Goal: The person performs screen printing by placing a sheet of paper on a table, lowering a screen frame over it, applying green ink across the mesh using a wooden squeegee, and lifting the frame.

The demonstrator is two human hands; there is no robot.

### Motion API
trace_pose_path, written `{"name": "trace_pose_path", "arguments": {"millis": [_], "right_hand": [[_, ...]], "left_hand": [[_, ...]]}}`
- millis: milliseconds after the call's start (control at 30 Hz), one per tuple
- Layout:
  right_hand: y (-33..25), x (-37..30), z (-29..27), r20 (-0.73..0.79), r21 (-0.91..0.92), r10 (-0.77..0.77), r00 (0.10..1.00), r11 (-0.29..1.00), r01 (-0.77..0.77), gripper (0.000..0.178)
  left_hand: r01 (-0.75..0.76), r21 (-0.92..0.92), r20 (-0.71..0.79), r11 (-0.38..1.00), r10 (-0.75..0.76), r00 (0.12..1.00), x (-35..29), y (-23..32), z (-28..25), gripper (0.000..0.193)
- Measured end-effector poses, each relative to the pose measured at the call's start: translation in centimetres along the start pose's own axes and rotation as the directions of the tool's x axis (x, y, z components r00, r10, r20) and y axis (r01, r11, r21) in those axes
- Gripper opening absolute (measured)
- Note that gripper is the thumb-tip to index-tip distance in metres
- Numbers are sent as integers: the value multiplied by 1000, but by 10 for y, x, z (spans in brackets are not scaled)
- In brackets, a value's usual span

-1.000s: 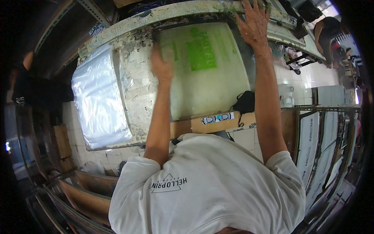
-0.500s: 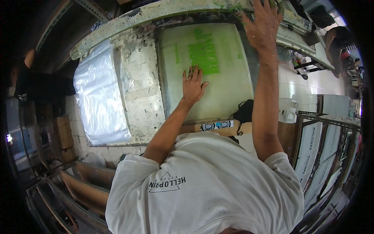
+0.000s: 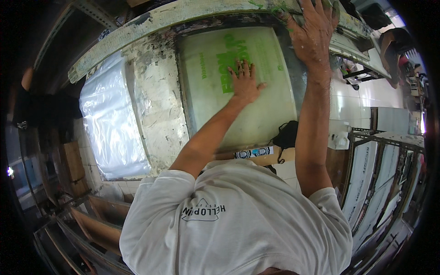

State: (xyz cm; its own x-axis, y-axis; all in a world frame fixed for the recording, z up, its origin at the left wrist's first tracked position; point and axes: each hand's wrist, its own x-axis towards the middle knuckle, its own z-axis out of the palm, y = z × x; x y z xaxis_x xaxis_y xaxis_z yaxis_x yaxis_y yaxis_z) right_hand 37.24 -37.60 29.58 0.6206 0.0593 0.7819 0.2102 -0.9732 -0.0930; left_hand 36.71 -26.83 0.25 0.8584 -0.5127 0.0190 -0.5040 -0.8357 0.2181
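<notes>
Find left hand (image 3: 246, 87) flat with fingers spread, gripping nothing, on translucent sheet (image 3: 247, 121) with green print, located on worktable (image 3: 160, 103) to the right of stack of clear plastic (image 3: 112, 119). Note right hand (image 3: 313, 39) beside pale beam (image 3: 183, 14) at far edge, thumb spread; cannot tell grip, with fingertips partly cut off by upper edge of view. Record black cloth item (image 3: 287, 134) at near right corner of sheet.

"Any lettering?"
"Bold green — on the translucent plastic sheet (image 3: 243, 121)."
"Elsewhere?"
"Black on the white fabric T-shirt (image 3: 261, 211), dark on white upright panels (image 3: 360, 181); a black-white-blue rectangular sticker (image 3: 253, 152) on the tan flat strip (image 3: 269, 160)."
</notes>
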Motion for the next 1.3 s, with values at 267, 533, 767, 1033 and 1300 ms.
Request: {"name": "trace_pose_path", "arguments": {"millis": [267, 533, 767, 1033, 1300], "right_hand": [[6, -3, 5, -38, -54, -28, 999, 998, 26, 60], [10, -1, 10, -68, -42, -68, 995, 997, 66, 63], [23, -18, 15, 28, -48, 13, 1000, 999, -11, 47], [32, -4, 23, -105, -177, -144, 984, 976, 124, 72], [43, -3, 24, -91, -143, -148, 985, 981, 134, 73]], "left_hand": [[-195, -103, -37, 975, 192, 981, -32, -26, 5, 66], [-173, -169, -156, 970, 147, 977, -108, -72, -18, 49], [-184, -223, -263, 957, 123, 957, -103, -71, -19, 39], [-271, -295, -287, 916, 185, 940, -108, -76, -12, 30], [-215, -263, -332, 941, 122, 935, -103, -74, -16, 28]]}}
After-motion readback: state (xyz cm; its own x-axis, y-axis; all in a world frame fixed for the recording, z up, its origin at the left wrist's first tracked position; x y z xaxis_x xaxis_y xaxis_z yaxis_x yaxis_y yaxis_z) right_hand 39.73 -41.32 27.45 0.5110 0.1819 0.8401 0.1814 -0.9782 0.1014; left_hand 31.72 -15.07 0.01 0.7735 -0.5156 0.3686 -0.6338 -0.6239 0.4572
